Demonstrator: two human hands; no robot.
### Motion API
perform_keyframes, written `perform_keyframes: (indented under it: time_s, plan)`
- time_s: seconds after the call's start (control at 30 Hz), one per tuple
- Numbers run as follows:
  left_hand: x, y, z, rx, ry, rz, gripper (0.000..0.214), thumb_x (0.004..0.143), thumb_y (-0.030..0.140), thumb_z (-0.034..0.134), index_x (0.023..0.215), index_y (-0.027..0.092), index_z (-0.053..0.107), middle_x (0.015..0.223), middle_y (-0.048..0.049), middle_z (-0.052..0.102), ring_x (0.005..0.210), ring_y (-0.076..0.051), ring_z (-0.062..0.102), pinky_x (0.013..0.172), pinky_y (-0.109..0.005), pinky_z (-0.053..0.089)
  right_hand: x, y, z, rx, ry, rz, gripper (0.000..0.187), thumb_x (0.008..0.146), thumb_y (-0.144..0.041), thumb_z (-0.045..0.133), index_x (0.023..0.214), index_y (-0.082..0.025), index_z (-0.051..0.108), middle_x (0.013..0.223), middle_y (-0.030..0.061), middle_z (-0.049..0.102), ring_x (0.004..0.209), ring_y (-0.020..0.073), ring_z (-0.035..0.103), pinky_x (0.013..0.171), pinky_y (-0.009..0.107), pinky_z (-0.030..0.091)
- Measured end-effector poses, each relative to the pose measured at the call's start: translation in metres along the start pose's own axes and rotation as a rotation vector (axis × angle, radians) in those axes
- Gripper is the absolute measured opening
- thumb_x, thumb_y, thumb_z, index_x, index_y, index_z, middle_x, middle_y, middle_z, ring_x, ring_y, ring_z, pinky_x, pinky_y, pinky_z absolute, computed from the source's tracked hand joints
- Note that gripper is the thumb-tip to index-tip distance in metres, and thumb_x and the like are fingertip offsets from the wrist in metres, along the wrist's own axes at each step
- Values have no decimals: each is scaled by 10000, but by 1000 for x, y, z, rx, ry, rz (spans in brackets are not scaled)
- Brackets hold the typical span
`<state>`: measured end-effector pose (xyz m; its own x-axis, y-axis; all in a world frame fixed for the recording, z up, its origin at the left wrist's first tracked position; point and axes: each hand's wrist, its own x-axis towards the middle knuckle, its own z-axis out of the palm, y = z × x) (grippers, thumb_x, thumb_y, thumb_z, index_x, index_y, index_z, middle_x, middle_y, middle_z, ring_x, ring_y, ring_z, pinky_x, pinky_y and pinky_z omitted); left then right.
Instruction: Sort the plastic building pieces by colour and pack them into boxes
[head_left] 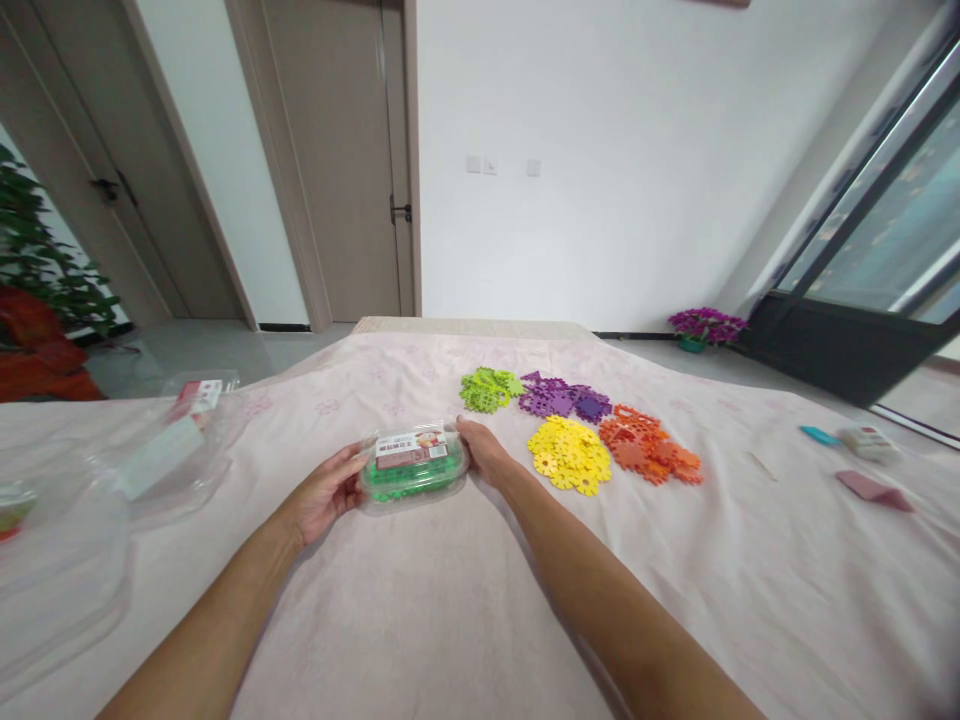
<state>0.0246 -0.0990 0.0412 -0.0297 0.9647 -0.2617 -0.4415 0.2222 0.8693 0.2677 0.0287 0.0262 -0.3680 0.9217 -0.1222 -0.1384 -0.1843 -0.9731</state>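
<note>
A clear plastic box with a red and white label and green pieces inside rests on the pink tablecloth. My left hand grips its left end and my right hand grips its right end, fingers curled round the box. To the right of the box lie sorted piles of flat plastic snowflake pieces: light green, purple, yellow and orange.
Clear plastic boxes lie at the left of the table, one with a red and white label. A teal item, a small packet and a dark pink piece lie at the far right. Doors and a plant stand behind.
</note>
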Motion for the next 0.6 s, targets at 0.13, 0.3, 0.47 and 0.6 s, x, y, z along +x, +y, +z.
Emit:
perform_keyframes:
  time_s: [0.13, 0.3, 0.47, 0.6]
  plan:
    - [1, -3, 2, 32, 39, 81, 442, 806, 288, 754, 1215, 201, 611, 766, 7, 653, 551, -77, 596, 528, -195, 557, -13, -1, -7, 16, -30, -24, 378, 733, -498, 716, 932, -193, 614, 651, -27, 604, 543, 128, 538, 488, 226, 398]
    - [1, -6, 5, 91, 44, 138, 537, 793, 314, 769, 1283, 204, 578, 910, -38, 702, 633, -92, 632, 548, -186, 535, -23, 5, -8, 55, 24, -183, 455, 682, -466, 773, 1031, -196, 661, 827, 18, 678, 726, 158, 611, 621, 248, 468]
    - [1, -8, 7, 84, 27, 206, 501, 818, 402, 733, 1262, 213, 598, 917, -20, 690, 656, -87, 616, 547, -176, 506, -29, 6, -8, 38, 54, -265, 462, 705, -476, 759, 1074, -204, 697, 974, 58, 705, 812, 180, 616, 651, 255, 470]
    - [4, -9, 6, 55, 74, 223, 509, 785, 454, 746, 1209, 200, 624, 856, -1, 651, 629, -87, 599, 545, -193, 505, -28, 2, -11, 143, 78, -271, 432, 700, -406, 777, 1082, -219, 700, 1014, 40, 713, 760, 141, 617, 604, 222, 458]
